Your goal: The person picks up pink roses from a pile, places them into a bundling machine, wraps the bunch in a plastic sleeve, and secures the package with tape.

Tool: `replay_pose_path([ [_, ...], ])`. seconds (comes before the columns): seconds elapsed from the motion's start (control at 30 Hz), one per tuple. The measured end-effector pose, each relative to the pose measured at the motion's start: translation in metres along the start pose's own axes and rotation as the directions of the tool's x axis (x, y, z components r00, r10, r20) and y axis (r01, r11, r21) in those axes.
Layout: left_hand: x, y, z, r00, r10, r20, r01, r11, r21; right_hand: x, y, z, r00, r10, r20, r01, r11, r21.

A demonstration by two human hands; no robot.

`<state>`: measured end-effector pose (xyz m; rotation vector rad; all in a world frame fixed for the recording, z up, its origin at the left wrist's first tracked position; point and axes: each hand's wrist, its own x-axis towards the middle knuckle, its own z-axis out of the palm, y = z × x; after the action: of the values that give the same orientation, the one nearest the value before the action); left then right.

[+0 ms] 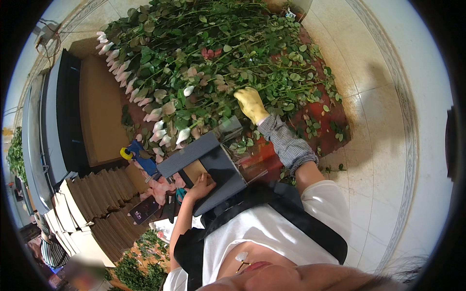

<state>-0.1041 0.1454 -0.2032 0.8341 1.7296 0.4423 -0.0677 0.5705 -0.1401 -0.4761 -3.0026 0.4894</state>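
Observation:
Bare, with its fingers curled, my left hand (203, 186) is at the lower edge of a brown cardboard sheet (194, 169) on a dark grey box-like stand (221, 167) in front of me. My right hand (250, 104), in a yellow glove, reaches out over the leafy rose stems (228, 65). Its fingers are closed among them, apparently on a stem, though leaves partly hide the fingertips. A white rose (188, 90) lies to the left of the glove. More pale pink and white roses (153, 115) line the left side of the pile, heads pointing left.
A red table surface (335, 123) shows under the stems. At left stand stacks of corrugated cardboard (104, 189) and a large open carton (99, 111). A blue tape dispenser (141, 157), a phone (143, 210) and teal-handled scissors (180, 194) lie near the stand. Another person (53, 252) is at lower left.

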Motion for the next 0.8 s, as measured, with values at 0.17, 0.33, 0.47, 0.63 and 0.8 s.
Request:
replay_pose_path([
  [0.17, -0.009, 0.001, 0.002, 1.0, -0.024, -0.011, 0.023, 0.999, -0.038, 0.038, -0.07, -0.073, 0.838, -0.242, -0.49, 0.287, 0.958, 0.017],
  [0.33, -0.018, 0.037, -0.02, 0.998, -0.056, 0.023, 0.055, 0.998, 0.037, -0.003, -0.049, -0.135, 0.852, -0.228, -0.472, 0.284, 0.958, 0.048],
  [0.47, -0.011, -0.002, 0.0, 0.994, 0.077, -0.08, -0.079, 0.997, -0.025, -0.077, -0.041, -0.173, 0.909, -0.229, -0.349, 0.363, 0.846, 0.391],
  [0.63, -0.018, 0.005, -0.047, 0.992, -0.044, 0.122, 0.091, 0.906, -0.413, -0.17, -0.038, -0.121, 0.957, -0.048, 0.285, -0.088, 0.89, 0.447],
  [0.8, -0.033, 0.009, -0.045, 0.998, 0.055, 0.04, -0.031, 0.886, -0.463, -0.22, -0.031, 0.004, 0.964, -0.156, 0.216, 0.148, 0.988, 0.05],
])
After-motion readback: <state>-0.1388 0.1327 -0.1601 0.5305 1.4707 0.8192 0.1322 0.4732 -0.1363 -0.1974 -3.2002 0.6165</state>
